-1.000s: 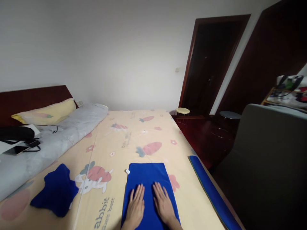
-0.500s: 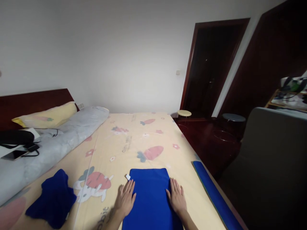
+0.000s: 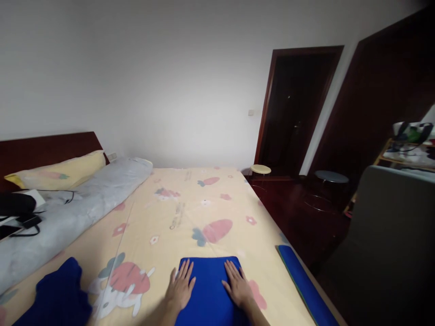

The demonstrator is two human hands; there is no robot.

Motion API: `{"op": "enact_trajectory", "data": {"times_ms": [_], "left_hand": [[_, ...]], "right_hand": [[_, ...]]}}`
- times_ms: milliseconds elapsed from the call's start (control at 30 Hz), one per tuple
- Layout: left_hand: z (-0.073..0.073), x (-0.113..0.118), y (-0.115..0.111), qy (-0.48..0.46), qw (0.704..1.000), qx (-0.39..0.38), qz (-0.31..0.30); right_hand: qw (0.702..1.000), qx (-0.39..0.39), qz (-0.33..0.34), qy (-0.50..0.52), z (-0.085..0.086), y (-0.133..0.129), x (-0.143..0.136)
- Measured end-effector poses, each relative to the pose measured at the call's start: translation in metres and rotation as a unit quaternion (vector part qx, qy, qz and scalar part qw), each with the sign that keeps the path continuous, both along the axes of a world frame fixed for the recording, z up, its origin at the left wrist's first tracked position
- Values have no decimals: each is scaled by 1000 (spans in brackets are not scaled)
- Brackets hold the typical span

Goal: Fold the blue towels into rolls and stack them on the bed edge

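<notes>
Two bare hands lie palm down on a flat blue cloth [image 3: 210,292] at the near part of a patterned bed [image 3: 200,194]. The left hand [image 3: 181,287] rests across the cloth's left edge near its far corner; its fingers are extended, slightly parted, thumb out, gripping nothing. The right hand [image 3: 238,285] rests at the right edge near the other far corner, fingers likewise straight and slightly spread, with no grip. The palms' undersides are hidden, and the bottom of the view cuts off both forearms and the cloth's near end.

Blue cloth items number three: the flat one; a crumpled blue cloth [image 3: 59,296], blurred and cropped at lower left; and a long blue strip [image 3: 306,287] along the bed's right edge, its near end cropped. Two round stools are visible, one yellow [image 3: 260,169] and one grey [image 3: 331,176]. One yellow pillow [image 3: 64,170] lies behind a grey quilt [image 3: 84,203]; black items [image 3: 16,204] on the quilt are partly cropped. Lettering printed on the bed is too faint to read reliably.
</notes>
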State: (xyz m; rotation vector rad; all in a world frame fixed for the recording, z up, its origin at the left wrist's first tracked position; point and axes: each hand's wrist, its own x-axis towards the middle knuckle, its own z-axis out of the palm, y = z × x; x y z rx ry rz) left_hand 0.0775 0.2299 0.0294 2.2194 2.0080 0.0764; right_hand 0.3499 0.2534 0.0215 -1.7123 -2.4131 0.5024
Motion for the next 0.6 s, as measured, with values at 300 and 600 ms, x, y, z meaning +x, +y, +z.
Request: {"op": "enact_trajectory", "data": {"times_ms": [300, 600], "left_hand": [[-2, -7, 0, 31, 998, 0, 57], [-14, 5, -21, 68, 987, 109, 93]], "right_hand": [[994, 33, -102, -17, -27, 9, 11], [991, 132, -36, 5, -39, -16, 5]]}}
